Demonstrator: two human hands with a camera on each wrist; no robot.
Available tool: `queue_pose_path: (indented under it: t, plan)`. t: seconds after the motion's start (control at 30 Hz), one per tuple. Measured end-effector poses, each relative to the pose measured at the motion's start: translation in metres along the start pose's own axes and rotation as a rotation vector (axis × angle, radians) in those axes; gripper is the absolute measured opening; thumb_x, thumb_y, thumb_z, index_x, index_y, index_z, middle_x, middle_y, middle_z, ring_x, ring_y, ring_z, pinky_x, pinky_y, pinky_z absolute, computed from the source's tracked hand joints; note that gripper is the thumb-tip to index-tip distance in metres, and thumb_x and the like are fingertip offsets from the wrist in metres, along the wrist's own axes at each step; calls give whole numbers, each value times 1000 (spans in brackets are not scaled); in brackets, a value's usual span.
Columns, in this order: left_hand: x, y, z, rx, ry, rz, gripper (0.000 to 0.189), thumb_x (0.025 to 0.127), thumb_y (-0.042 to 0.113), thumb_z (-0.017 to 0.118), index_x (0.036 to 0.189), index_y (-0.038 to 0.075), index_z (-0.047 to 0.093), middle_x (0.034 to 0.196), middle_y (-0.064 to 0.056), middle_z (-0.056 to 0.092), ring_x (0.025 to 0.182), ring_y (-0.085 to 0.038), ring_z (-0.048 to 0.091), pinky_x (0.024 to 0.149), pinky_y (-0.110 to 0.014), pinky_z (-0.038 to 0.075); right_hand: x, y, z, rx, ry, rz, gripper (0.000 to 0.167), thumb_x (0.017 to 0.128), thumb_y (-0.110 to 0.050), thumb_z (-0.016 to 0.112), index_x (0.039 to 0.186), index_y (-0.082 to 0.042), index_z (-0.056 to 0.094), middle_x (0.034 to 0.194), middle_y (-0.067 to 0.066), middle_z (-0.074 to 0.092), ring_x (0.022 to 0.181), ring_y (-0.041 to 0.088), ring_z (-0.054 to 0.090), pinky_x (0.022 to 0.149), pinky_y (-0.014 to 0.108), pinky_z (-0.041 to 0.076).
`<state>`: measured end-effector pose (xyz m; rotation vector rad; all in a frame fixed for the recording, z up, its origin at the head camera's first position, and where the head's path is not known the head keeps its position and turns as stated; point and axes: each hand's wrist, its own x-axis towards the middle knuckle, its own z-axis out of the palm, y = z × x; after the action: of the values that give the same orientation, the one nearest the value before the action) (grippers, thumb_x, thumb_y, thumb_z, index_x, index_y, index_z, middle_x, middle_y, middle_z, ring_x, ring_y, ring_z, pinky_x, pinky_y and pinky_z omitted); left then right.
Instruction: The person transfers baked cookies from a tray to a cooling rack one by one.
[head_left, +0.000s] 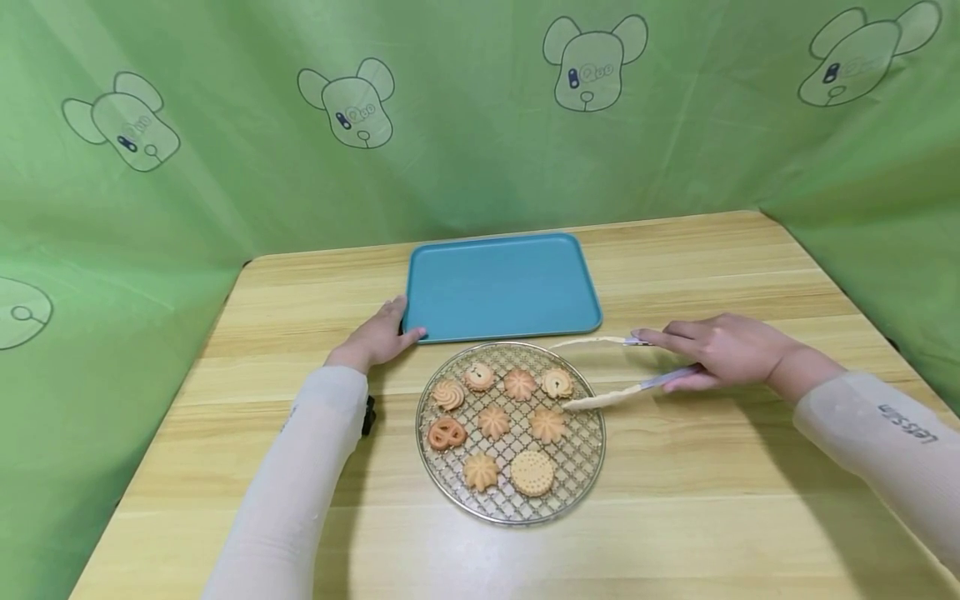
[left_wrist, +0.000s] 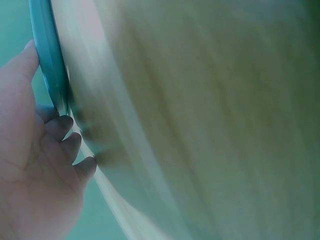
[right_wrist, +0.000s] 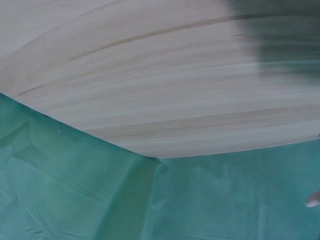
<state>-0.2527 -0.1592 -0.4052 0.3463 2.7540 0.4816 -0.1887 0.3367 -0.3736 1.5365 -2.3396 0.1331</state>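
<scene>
With its thumb on the front rim and fingers along the left side, my left hand point(head_left: 378, 335) holds the near left corner of a blue tray point(head_left: 502, 287). The left wrist view shows curled fingers point(left_wrist: 70, 142) by the tray's edge point(left_wrist: 50, 55). My right hand point(head_left: 731, 354) grips tongs point(head_left: 611, 398), their arms spread apart. The tong tips are either side of a round cookie point(head_left: 557, 383) on a round wire rack point(head_left: 577, 492). A flower-shaped cookie point(head_left: 548, 426) lies just below the lower tip. In the right wrist view only a fingertip point(right_wrist: 313, 199) shows.
Several other cookies lie on the rack, among them a pretzel-shaped one point(head_left: 447, 434), a swirl point(head_left: 448, 394) and a large dotted round point(head_left: 532, 473). The wooden table point(head_left: 675, 517) meets a green curtain point(head_left: 465, 167) at the back and sides.
</scene>
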Motion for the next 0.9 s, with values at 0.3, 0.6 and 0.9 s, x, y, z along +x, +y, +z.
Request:
queue_pose_path:
  t: [0.3, 0.6, 0.9]
  plan:
    - [-3, 3, -4, -20, 14, 23, 82, 98, 49, 44, 152, 2, 3, 158, -15, 6, 144, -30, 5, 116, -42, 10, -1, 0, -2, -3, -4, 53, 74, 83, -61, 62, 135, -10, 53, 91, -3, 58, 50, -1, 39, 40, 25, 42]
    - [-4, 4, -4, -12, 5, 19, 82, 98, 49, 44, 152, 2, 3, 158, -16, 5, 144, -30, 4, 116, -42, 9, -3, -1, 2, -21, 5, 104, 75, 84, -62, 59, 137, -9, 50, 89, 2, 59, 50, 2, 41, 39, 25, 42]
    - [-4, 4, -3, -11, 6, 15, 83, 98, 51, 43, 152, 3, 3, 158, -15, 5, 144, -29, 4, 116, -41, 9, 1, -3, 10, -41, -6, 291, 83, 79, -56, 68, 143, -11, 41, 91, 9, 59, 51, 12, 49, 43, 35, 47]
